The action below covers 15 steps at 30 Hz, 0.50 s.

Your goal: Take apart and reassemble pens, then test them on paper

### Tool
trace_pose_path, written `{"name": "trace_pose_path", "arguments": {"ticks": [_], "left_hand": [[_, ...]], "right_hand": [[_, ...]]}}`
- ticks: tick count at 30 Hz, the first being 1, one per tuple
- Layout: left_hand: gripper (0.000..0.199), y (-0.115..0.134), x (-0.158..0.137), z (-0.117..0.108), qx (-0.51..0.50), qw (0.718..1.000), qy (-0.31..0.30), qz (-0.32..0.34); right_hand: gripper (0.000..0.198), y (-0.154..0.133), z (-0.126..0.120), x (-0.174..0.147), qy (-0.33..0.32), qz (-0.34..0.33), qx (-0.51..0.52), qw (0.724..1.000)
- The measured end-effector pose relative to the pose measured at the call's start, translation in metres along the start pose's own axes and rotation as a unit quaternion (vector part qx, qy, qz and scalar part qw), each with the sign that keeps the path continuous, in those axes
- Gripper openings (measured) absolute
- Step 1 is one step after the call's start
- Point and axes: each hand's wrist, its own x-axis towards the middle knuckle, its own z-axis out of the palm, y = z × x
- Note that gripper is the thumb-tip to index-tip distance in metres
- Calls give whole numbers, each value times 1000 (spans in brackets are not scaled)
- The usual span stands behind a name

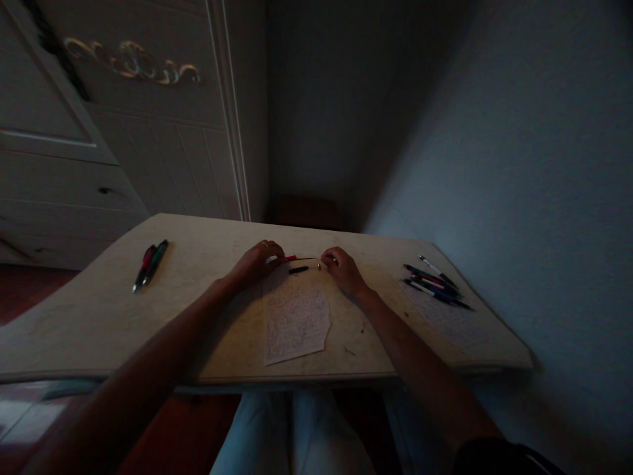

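My left hand (257, 262) is closed on a red pen piece (291, 258) at the far middle of the table. A thin dark rod, like a pen refill (305, 258), points right from it towards my other hand. My right hand (342, 269) has its fingers pinched together close to the rod's end; what they hold, if anything, is too small to make out. Between the hands, just nearer to me, lie a short black pen piece (299, 270) and a small shiny metal piece (319, 266). A sheet of paper covered in writing (297, 323) lies below them.
Two pens, one red (144, 265) and one green (157, 260), lie at the left of the pale table (212, 237). A pile of several pens (432, 285) rests at the right, partly on another written sheet (457, 323). A wall (544, 198) borders the right side; a white cabinet (173, 152) stands behind.
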Motion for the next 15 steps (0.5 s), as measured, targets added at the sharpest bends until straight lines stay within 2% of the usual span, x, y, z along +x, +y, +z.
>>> {"name": "trace_pose_path", "arguments": {"ticks": [15], "left_hand": [[20,4,0,1,-6,999,3,32]], "right_hand": [[12,-3,1,-1,-14,-45,-14,999]]}}
